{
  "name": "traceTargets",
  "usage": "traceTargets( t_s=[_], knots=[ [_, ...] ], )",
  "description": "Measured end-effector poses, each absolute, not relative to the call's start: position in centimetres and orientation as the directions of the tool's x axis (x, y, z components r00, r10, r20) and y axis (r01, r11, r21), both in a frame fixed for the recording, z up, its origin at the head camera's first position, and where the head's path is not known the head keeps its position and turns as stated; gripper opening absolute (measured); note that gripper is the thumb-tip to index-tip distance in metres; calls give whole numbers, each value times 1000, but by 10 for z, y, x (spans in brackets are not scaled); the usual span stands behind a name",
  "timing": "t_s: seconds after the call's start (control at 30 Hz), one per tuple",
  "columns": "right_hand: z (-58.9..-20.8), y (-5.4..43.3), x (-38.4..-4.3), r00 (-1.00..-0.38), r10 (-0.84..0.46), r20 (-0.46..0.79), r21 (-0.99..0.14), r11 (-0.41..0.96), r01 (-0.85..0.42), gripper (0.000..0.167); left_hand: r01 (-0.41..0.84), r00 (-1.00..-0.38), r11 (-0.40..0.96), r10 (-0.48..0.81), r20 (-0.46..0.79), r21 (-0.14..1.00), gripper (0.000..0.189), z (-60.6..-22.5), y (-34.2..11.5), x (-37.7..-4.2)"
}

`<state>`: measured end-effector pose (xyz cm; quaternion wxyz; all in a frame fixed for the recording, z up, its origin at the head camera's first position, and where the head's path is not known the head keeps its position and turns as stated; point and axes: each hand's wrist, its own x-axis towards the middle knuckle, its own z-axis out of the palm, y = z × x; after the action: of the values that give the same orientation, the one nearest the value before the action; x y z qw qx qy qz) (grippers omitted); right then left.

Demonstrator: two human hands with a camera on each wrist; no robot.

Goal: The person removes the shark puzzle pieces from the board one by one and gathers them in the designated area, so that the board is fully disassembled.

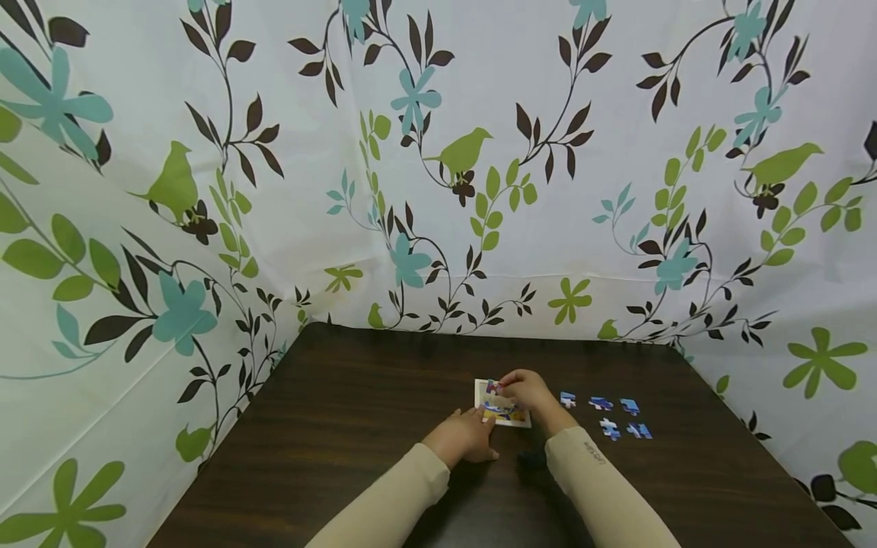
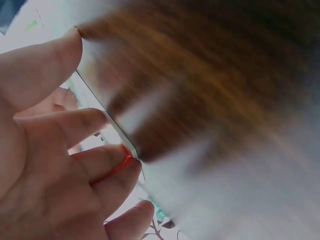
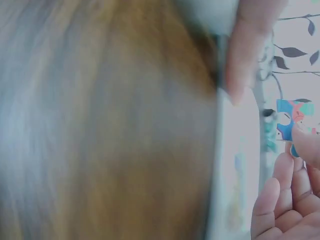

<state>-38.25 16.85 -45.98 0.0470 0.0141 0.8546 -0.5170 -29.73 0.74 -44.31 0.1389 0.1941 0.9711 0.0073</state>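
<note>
A small white-bordered jigsaw puzzle board lies on the dark table, with colourful pieces in its lower part. My right hand is over its upper right side and pinches a jigsaw piece between thumb and fingertips. That piece shows blue, pink and green in the right wrist view. At the board's lower left corner rests my left hand, its fingertips touching the border. The left wrist view shows this hand's fingers extended along the board edge. Part of the board's picture is hidden under the right hand.
Several loose blue jigsaw pieces lie to the right of the board, among them a white-and-blue piece closest to it and another piece farthest right. A patterned curtain hangs behind the dark wooden table and along its sides.
</note>
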Motion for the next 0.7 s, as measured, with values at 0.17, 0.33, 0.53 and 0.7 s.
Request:
traceTargets(
  t_s=[0.17,0.33,0.53,0.7],
  knots=[
    [-438,208,-376,-998,-26,-59,-887,460,41,20,377,-889,925,376,-262,51,70,-444,8,-298],
    [-421,266,-360,-998,-39,-57,-859,511,29,31,374,-894,927,370,-253,34,70,-446,9,-299],
    [-430,316,-341,-994,-1,-107,-812,577,87,30,368,-896,929,368,-248,47,70,-447,9,-299],
    [-446,327,-333,-992,-14,-123,-787,610,90,27,370,-895,928,369,-250,43,70,-448,12,-299]
  ],
)
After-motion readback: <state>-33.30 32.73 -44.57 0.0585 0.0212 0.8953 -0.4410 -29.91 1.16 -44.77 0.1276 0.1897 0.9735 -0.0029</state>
